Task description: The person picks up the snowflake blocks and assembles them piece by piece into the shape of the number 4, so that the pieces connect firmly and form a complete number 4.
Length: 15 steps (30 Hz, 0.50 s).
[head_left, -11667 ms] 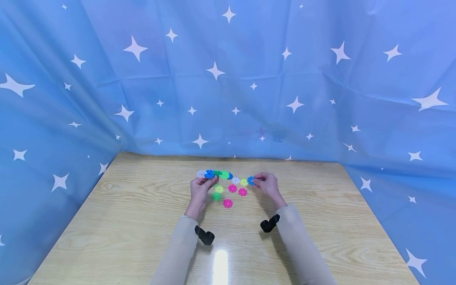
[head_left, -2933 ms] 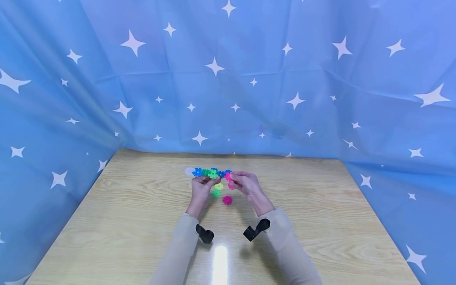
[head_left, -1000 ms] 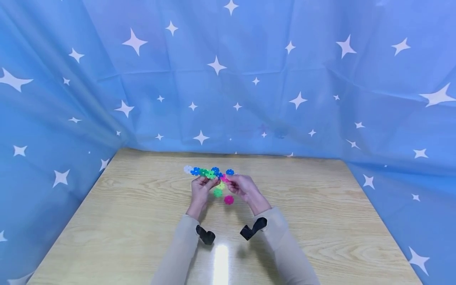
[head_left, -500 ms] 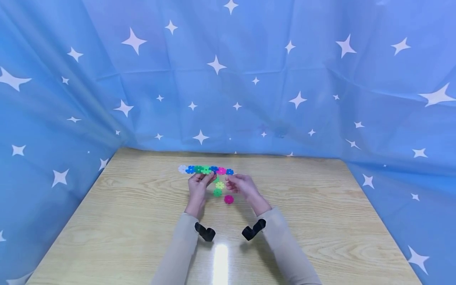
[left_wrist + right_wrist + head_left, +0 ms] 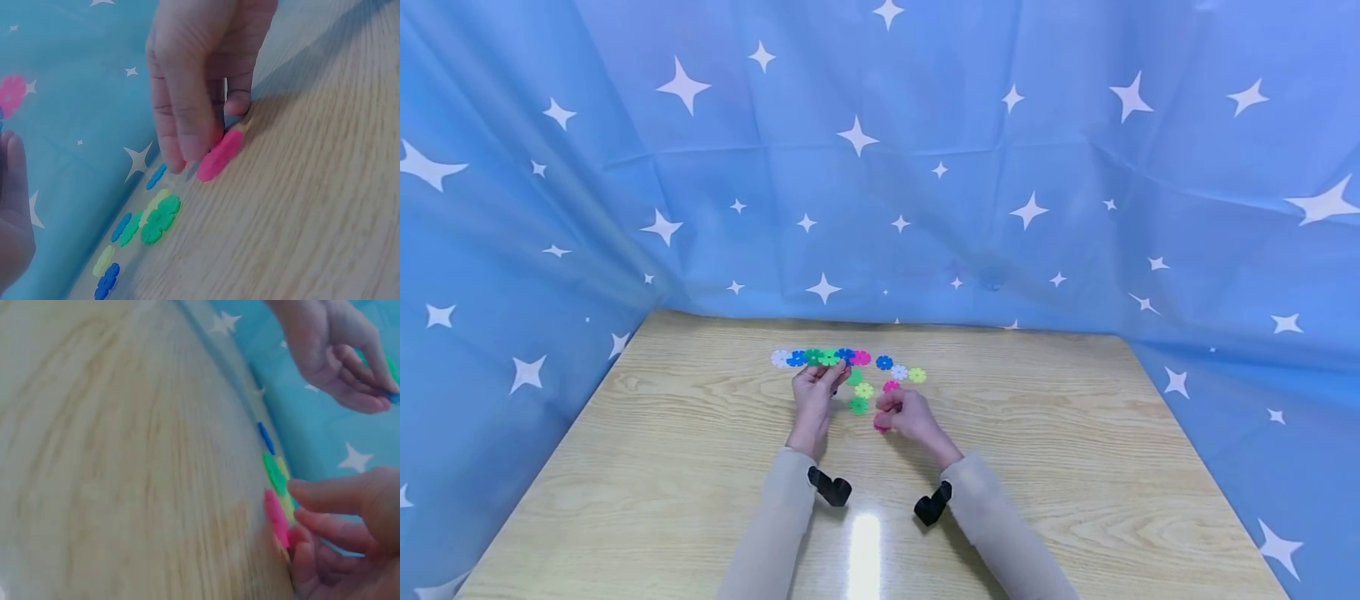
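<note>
My left hand (image 5: 812, 400) pinches a row of joined flower-shaped plastic discs (image 5: 828, 357) near its right end. From left to right the row runs white, blue, dark green, light green, blue, pink; it is held up off the table. Thumb and fingers of my right hand (image 5: 916, 417) reach down at a loose pink disc (image 5: 880, 424), partly covering it in the head view. In the left wrist view that pink disc (image 5: 220, 156) lies just beside the fingertips. A gap shows between thumb and index finger in the right wrist view, with the pink disc (image 5: 276, 519) beyond them.
Loose discs lie around the hands: blue (image 5: 884, 362), white (image 5: 899, 372), yellow (image 5: 917, 376), another pink (image 5: 891, 386), green (image 5: 858, 406) and a second yellow (image 5: 864, 390). A wooden table (image 5: 1037, 433) carries them, and a starry blue curtain (image 5: 955, 208) hangs behind.
Blue and pink discs have joined the row's right end since the earliest frame. My right hand let go of the pink one and moved down towards the near pink disc; the row shifted left.
</note>
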Motion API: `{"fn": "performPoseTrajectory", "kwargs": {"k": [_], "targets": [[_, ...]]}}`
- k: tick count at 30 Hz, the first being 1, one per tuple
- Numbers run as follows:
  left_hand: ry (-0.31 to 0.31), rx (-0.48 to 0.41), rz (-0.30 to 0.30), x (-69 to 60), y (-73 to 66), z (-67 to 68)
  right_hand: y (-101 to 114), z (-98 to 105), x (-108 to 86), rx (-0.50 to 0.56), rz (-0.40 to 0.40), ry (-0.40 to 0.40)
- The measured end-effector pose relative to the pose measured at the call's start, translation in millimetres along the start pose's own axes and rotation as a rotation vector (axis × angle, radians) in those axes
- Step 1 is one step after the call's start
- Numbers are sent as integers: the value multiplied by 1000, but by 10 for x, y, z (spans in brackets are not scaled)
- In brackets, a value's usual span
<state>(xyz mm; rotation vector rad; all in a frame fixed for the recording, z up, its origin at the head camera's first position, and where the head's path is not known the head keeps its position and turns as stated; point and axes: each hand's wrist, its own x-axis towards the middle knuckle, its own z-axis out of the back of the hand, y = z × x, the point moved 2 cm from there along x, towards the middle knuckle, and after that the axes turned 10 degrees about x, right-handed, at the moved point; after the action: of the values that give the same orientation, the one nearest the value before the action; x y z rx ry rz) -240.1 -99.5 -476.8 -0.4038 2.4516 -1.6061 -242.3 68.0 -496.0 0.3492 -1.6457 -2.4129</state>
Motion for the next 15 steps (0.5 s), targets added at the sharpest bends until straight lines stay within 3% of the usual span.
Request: {"fn": "performPoseTrajectory", "kwargs": {"k": [10,15], "targets": [[5,31,2,0,-12,0,120,-15,-7,-327,61,43],[16,22,-11,-7,-12,-6,142,-1,-2,-362,22,42]]}}
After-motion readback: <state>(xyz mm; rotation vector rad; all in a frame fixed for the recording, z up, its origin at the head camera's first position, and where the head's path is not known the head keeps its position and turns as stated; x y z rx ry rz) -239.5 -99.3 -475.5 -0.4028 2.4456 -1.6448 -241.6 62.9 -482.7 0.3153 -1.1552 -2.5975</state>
